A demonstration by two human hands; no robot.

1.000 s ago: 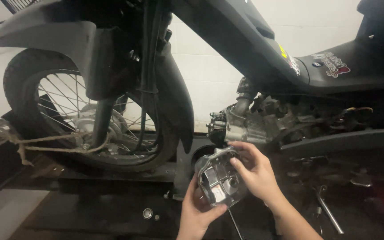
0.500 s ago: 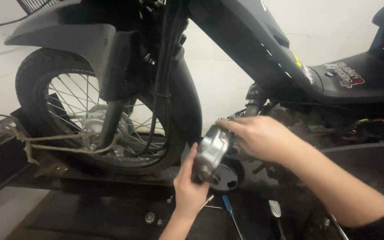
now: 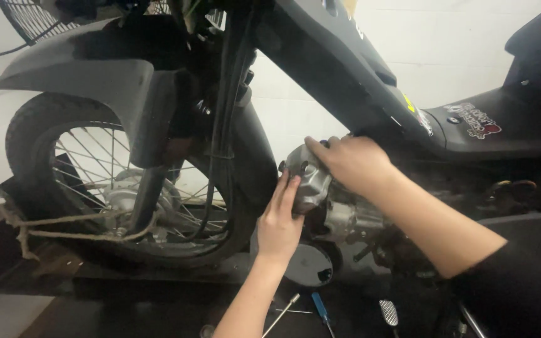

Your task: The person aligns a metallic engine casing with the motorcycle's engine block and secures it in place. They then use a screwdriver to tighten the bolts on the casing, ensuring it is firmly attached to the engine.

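Both hands are on a silver metal engine cover (image 3: 308, 178), a cast part with rounded lobes, which sits against the front of the engine (image 3: 352, 219) under the sloping black frame cover (image 3: 345, 69) of a motorcycle. The left hand (image 3: 281, 222) comes up from below with its palm against the lower left face of the cover; its fingers (image 3: 286, 188) are extended, held close together and laid flat on the metal, not curled round it. The right hand (image 3: 352, 163) reaches in from the right and lies over the top and right side of the cover, fingers bent down over its upper edge and close together; the fingertips on the far side are hidden, so how far they wrap cannot be told. The cover is thus held between the two hands, touching both. To the left stand the front wheel (image 3: 114, 188) with wire spokes, a dark fender (image 3: 82, 75) above it, and a rope (image 3: 45, 222) tied across the lower spokes. A round grey disc (image 3: 308, 266) sits just below the engine. On the dark platform (image 3: 126, 307) beneath lie a slim metal rod (image 3: 281, 313), a blue-handled screwdriver (image 3: 322, 311) beside it, and a small ribbed metal pedal (image 3: 388, 312) further right. The black seat (image 3: 521, 119) rises at upper right.
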